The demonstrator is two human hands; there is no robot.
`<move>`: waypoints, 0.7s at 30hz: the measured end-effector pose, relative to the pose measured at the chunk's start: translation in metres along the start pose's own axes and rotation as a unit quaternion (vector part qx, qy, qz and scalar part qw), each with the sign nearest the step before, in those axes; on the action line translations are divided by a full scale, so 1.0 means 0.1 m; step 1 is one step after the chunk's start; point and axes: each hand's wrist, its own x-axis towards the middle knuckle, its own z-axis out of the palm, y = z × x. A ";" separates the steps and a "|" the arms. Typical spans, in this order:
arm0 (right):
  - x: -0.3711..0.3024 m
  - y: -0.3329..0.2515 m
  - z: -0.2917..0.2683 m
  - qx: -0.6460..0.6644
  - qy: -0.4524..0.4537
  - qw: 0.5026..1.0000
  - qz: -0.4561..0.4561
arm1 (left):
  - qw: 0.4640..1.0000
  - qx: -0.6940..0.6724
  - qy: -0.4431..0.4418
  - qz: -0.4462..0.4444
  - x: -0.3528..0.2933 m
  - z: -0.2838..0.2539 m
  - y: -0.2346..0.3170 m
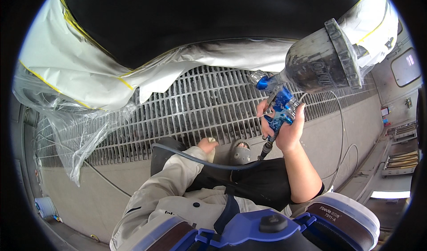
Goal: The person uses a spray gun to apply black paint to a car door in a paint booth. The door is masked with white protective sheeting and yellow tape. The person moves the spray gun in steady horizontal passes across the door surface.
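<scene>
My right hand (290,134) is wrapped round the handle of a blue spray gun (281,100), its fingers by the trigger. A large paint-smeared grey cup (316,64) sits on top of the gun, tilted to the right. From the base of the handle a dark air hose (202,160) runs left across my left forearm. My left hand (206,144) is closed on a small cream cloth (211,153), low near my knee. Beyond both hands spreads a glossy black panel (213,13), bordered by white masking paper (100,75) and yellow tape.
Metal floor grating (187,104) lies below the panel. Clear plastic film (84,135) hangs at left. Thin hoses (342,131) cross the floor at right and left. A metal rack (400,159) stands far right. A respirator (262,228) fills the lower edge.
</scene>
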 end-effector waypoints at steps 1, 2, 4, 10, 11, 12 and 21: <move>0.00 0.00 0.00 0.007 -0.002 1.000 -0.001 | 1.000 0.009 -0.004 0.000 0.00 -0.01 0.01; 0.00 0.00 0.00 0.008 0.000 1.000 -0.002 | 1.000 0.020 -0.005 -0.008 0.00 -0.02 0.01; 0.00 0.00 -0.01 0.008 0.001 1.000 -0.006 | 1.000 0.007 -0.005 -0.002 -0.01 -0.02 0.03; 0.00 -0.02 -0.04 0.004 -0.021 1.000 -0.014 | 1.000 0.017 -0.006 0.013 -0.04 -0.03 0.05; 0.00 -0.02 -0.04 0.003 -0.020 1.000 -0.014 | 1.000 0.020 -0.003 0.011 -0.04 -0.02 0.04; 0.00 -0.02 -0.04 0.002 -0.018 1.000 -0.014 | 1.000 0.016 -0.004 0.010 -0.02 -0.02 0.03; 0.03 0.00 -0.10 0.009 -0.018 1.000 -0.015 | 0.999 0.032 -0.002 -0.027 0.01 -0.03 0.03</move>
